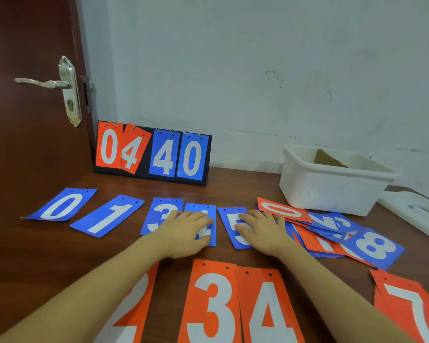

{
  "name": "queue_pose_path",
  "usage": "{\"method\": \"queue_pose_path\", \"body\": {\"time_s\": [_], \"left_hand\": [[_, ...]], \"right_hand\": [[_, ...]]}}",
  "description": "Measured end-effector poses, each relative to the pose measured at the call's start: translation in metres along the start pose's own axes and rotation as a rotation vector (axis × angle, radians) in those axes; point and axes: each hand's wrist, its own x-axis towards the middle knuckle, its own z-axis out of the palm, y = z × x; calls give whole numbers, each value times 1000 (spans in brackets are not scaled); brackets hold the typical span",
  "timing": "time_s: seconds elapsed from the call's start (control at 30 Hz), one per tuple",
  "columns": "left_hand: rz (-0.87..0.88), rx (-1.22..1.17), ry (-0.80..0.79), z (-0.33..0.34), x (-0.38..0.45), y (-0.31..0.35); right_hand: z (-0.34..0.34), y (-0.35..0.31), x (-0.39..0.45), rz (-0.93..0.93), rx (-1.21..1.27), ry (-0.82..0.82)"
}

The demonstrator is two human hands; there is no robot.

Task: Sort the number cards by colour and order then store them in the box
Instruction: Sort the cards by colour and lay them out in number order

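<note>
— Blue, flat and rectangular, a row along the wooden table: blue 0 card, blue 1 card, blue 3 card, blue 4 card, blue 5 card. Thin sheets, matte, two punched holes at each far edge, white numerals.

— And the hands?

— Left hand lying palm down across the 3 and 4 cards, fingers fairly straight, thumb at the near edge of the 4; pressing, not clearly pinching. Right hand flat on the 5 card, fingers spread and straight, touching the edge of the loose pile.

— Pile made of what?

— Overlapped red and blue cards, askew: red 0 card on top at the far side, blue 8 card at the right end; others partly covered, numerals hard to read.

— Nearer the camera?

— Red row: part of a red 2 card under the left forearm, red 3 card, red 4 card side by side, red 7 card apart on the right, stacked on more red.

— Box?

— White plastic box, translucent, rounded rim, at the far right against the wall, a brown cardboard piece inside. White lid just beside it. Black flip scoreboard standing at the back, ring-hung cards reading 04 in red, 40 in blue. Dark wooden door with a metal lever handle on the left.
</note>
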Motion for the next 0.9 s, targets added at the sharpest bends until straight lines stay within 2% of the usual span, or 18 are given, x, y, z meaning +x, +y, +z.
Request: {"method": "queue_pose_path", "body": {"time_s": [0.13,0.2,0.27,0.33,0.4,0.47,0.5,0.53,0.63,0.73,0.8,0.9], "left_hand": [[32,-24,83,-5,14,20],[74,-29,129,-6,27,36],[109,-31,178,-6,43,53],[121,-48,226,-4,59,70],[113,-66,257,-1,74,85],[100,-86,287,3,86,95],[97,-96,301,5,91,99],[100,-95,312,7,94,102],[107,-59,305,12,99,104],[40,-106,193,22,100,104],[25,-100,114,30,100,105],[41,-106,98,35,100,107]], "right_hand": [[-15,22,-2,28,70,200],[-22,43,-3,42,111,365],[-28,61,-4,79,266,535],[-31,76,-5,168,293,594],[-26,88,-4,248,176,434],[-19,94,-6,245,75,138],[-18,94,-9,217,39,48],[-18,94,-12,193,28,19],[-28,93,-24,172,119,93],[-27,92,-31,178,152,191],[-21,91,-31,282,83,207],[-19,91,-29,480,41,82]]}}
